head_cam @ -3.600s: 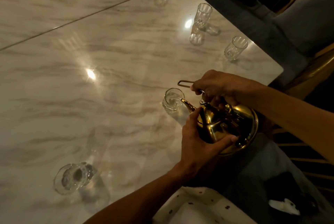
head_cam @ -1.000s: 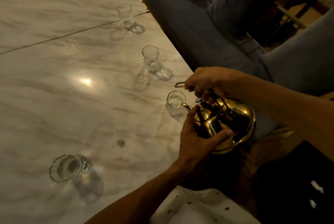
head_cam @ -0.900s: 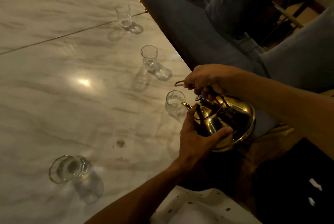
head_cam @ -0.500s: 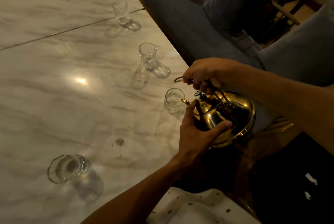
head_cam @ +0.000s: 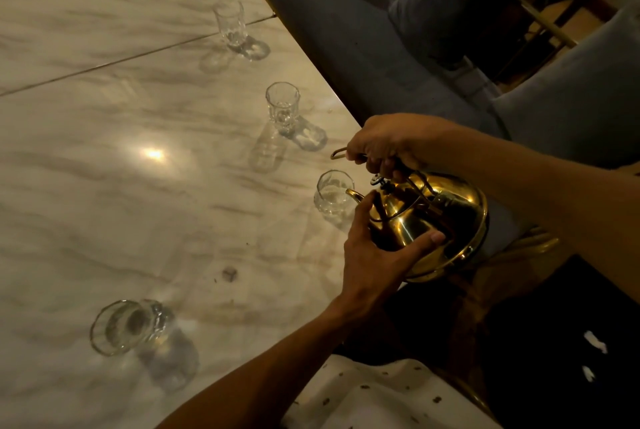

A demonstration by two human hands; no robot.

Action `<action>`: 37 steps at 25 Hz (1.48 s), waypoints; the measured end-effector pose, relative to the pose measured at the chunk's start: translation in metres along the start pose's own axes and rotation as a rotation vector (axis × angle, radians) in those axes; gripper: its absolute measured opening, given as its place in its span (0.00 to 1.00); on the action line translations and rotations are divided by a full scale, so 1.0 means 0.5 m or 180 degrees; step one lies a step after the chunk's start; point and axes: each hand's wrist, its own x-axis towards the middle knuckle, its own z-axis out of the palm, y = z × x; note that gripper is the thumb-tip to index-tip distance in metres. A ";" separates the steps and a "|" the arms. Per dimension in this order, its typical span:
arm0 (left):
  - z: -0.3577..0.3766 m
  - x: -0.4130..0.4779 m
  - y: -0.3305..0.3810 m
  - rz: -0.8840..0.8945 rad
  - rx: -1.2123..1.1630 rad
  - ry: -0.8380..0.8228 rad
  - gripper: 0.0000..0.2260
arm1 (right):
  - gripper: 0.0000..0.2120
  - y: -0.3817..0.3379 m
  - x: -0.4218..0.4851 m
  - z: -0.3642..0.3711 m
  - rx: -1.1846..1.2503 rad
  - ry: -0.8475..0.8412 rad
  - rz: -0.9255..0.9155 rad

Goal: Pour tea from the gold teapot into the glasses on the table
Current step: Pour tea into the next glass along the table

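The gold teapot [head_cam: 433, 220] hangs tilted over the table's right edge, its spout at the rim of a clear glass [head_cam: 333, 196]. My right hand [head_cam: 384, 144] grips the wire handle on top. My left hand [head_cam: 377, 248] presses against the teapot's body and lid from below. Further along the edge stand two more glasses, one at mid distance [head_cam: 282, 106] and one far [head_cam: 230, 24]. Another glass [head_cam: 130, 326] stands near the bottom left. No stream of tea is visible.
The marble table [head_cam: 138, 186] has a seam across its far part and a bright light reflection. Grey upholstered chairs [head_cam: 346, 33] stand along the right edge. A dotted white cloth [head_cam: 374, 394] covers my lap.
Over several seconds the view and teapot shifted from one glass to another along the edge. In the last second the hands and teapot rose slightly, spout staying at the same glass.
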 end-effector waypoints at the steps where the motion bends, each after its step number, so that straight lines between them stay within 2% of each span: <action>1: 0.001 0.000 -0.001 0.0000 -0.0006 0.0002 0.46 | 0.14 -0.003 -0.002 0.003 -0.0020 0.0041 0.0035; 11: 0.008 -0.005 0.000 0.0050 0.0011 0.0014 0.40 | 0.14 -0.006 -0.014 0.009 -0.0136 0.0224 0.0185; 15: 0.007 -0.009 -0.001 0.0035 0.0057 0.0008 0.40 | 0.18 0.009 -0.016 0.007 -0.0049 0.0147 0.0206; 19: 0.005 -0.012 -0.007 0.0083 0.0110 -0.0026 0.39 | 0.20 0.009 -0.016 0.018 -0.0200 0.0416 0.0343; 22: 0.003 -0.015 -0.015 0.0095 0.0076 -0.0045 0.39 | 0.16 0.003 -0.024 0.028 -0.0076 0.0463 0.0471; 26: -0.001 -0.020 -0.021 0.0125 0.0144 -0.0089 0.40 | 0.12 -0.012 -0.047 0.051 0.0126 0.0693 0.1013; 30: -0.003 -0.024 -0.035 0.0190 0.0334 -0.0185 0.43 | 0.11 0.000 -0.076 0.068 0.0034 0.1051 0.0980; 37: -0.009 -0.034 -0.079 0.0347 0.0951 -0.0270 0.48 | 0.18 0.068 -0.107 0.090 0.0700 0.1171 0.0896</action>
